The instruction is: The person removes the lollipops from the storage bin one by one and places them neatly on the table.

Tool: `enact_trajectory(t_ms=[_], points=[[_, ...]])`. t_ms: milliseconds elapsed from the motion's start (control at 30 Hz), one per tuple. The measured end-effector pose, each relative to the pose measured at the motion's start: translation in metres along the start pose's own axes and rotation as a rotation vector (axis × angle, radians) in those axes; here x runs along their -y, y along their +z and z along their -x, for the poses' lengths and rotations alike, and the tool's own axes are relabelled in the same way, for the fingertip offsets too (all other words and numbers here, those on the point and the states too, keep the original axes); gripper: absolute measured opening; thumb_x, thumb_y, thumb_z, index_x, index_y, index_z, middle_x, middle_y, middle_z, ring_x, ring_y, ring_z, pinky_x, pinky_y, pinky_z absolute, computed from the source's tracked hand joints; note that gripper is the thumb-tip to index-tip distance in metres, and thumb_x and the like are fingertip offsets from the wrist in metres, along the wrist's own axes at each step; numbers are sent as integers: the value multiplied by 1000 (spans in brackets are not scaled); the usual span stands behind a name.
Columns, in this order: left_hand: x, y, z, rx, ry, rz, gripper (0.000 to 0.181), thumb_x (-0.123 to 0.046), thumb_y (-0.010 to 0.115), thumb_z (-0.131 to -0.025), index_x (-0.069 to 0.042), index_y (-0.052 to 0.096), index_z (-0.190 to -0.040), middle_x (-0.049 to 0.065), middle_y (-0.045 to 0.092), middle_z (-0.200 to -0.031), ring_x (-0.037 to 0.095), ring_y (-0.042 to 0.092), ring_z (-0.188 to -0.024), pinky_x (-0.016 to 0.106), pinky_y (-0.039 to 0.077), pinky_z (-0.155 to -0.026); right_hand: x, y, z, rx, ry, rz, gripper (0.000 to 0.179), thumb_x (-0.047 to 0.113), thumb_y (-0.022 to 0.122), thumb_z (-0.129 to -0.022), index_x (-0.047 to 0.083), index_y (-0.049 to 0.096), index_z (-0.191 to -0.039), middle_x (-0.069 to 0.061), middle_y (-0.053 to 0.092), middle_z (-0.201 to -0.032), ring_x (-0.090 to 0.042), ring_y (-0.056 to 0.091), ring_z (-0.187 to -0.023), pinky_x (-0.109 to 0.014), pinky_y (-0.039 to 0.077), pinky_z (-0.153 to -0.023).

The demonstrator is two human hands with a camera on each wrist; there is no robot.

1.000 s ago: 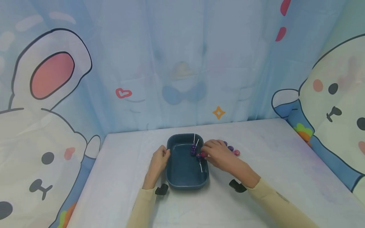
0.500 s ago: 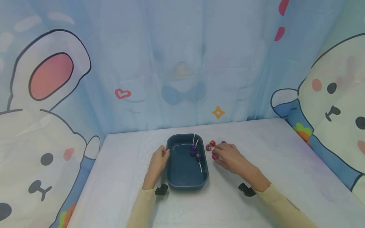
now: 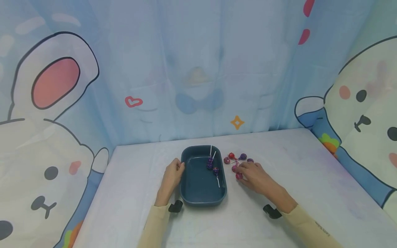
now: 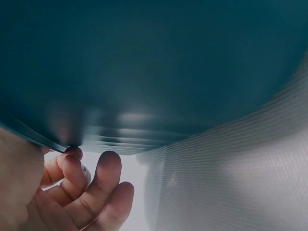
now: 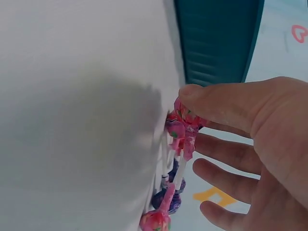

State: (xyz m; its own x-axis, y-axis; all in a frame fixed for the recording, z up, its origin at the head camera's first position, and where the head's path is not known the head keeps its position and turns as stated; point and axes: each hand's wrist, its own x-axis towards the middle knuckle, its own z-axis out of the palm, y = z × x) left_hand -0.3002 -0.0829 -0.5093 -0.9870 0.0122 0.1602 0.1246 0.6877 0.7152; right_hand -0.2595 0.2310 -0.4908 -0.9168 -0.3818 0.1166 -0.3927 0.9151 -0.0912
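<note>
A dark teal rectangular tray stands mid-table, with several purple-wrapped lollipops lying along its right side. My left hand grips the tray's left rim; in the left wrist view its fingers curl beside the tray's underside edge. To the right of the tray, my right hand pinches a pink-wrapped lollipop by its candy head between thumb and a mostly hidden forefinger. Its other fingers are spread. Close around that hand lie red and pink lollipops and purple ones.
A white cloth covers the table. Behind it hangs a light blue curtain printed with cartoon rabbits. Black wrist cameras, one by each wrist, sit low over the cloth; the left one is near the tray's corner.
My right hand has drawn back rightward from the tray, then slightly toward me, bringing a pink lollipop with it and uncovering the others. My left hand and the tray stay put.
</note>
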Motion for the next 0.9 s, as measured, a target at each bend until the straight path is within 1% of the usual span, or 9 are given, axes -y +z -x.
enact_trajectory(t_ms=[233, 400, 600, 767, 900], points=[[0, 0, 1, -3, 4, -3, 23, -29, 48, -94, -13, 46, -79, -1, 43, -62, 11, 42, -53, 24, 34, -48, -3, 6, 3, -13, -2, -20, 36, 27, 76, -74, 15, 67, -106, -6, 63, -106, -25, 54, -104, -50, 36, -90], [0, 0, 0, -4, 10, 0, 24, -29, 48, -94, -12, 46, -78, -1, 43, -62, 11, 42, -53, 24, 34, -48, -5, 9, 6, -30, -17, -39, 35, 25, 77, -72, 13, 67, -104, -6, 63, -106, -27, 53, -107, -53, 34, -93], [1, 0, 0, -6, 22, 15, 24, -29, 48, -94, -12, 46, -78, -1, 42, -61, 11, 41, -52, 25, 34, -48, -7, 12, 6, -72, -27, -36, 33, 24, 77, -72, 12, 67, -101, -6, 63, -104, -27, 54, -105, -51, 35, -91], [1, 0, 0, -2, 24, 14, 24, -29, 47, -95, -12, 46, -78, -2, 41, -61, 11, 40, -52, 24, 34, -48, -6, 13, 7, -55, -1, -57, 34, 25, 77, -72, 13, 67, -102, -6, 62, -106, -27, 54, -106, -55, 35, -95], [0, -1, 1, -2, 24, 14, 24, -28, 48, -95, -12, 46, -78, -2, 41, -61, 11, 40, -52, 24, 34, -47, -6, 13, 8, -53, -5, -74, 34, 25, 77, -72, 12, 66, -102, -7, 62, -106, -28, 54, -105, -54, 38, -93]])
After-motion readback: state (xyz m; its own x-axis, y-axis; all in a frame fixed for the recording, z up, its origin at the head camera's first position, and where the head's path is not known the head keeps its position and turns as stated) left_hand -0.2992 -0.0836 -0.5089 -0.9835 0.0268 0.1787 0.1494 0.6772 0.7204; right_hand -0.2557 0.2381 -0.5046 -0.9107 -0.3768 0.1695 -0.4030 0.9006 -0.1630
